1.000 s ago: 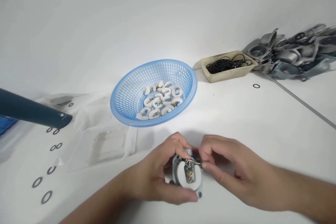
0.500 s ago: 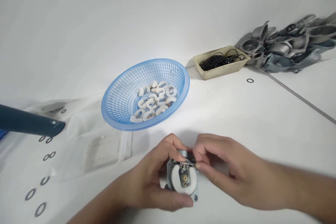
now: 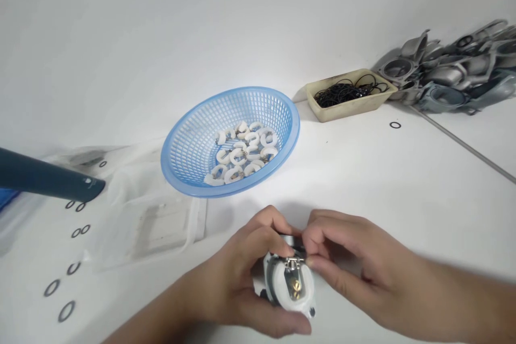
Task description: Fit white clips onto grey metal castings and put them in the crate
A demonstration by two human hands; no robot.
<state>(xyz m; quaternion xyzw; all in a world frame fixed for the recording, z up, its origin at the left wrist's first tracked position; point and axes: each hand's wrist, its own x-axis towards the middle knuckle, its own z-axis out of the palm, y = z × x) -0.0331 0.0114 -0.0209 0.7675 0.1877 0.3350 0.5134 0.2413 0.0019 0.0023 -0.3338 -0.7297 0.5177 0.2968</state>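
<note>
My left hand (image 3: 245, 274) wraps around a metal carburetor body (image 3: 269, 269), thumb along its near side and fingers over its far side. A white U-shaped float (image 3: 307, 282) sits on the carburetor, with brass jets (image 3: 296, 286) showing in its gap. Across the float's hinge lies a thin metal pin (image 3: 297, 259), and my left index fingertip presses beside it. From the right, my right hand (image 3: 358, 263) pinches at the pin's outer end with thumb and forefinger. Those fingertips partly hide that end.
A blue basket (image 3: 171, 172) holds several white floats. Behind it on the right, a cream tray (image 3: 342, 110) contains black rubber rings, next to piled metal bowls (image 3: 445, 72). Black rings (image 3: 66, 311) lie at left near a dark cylinder (image 3: 52, 177) and a plastic bag (image 3: 121, 215).
The view has shifted slightly, and both hands with the carburetor appear a little lower and farther right. My right fingertips now sit closer to the hinge, with less pin showing beside them.
</note>
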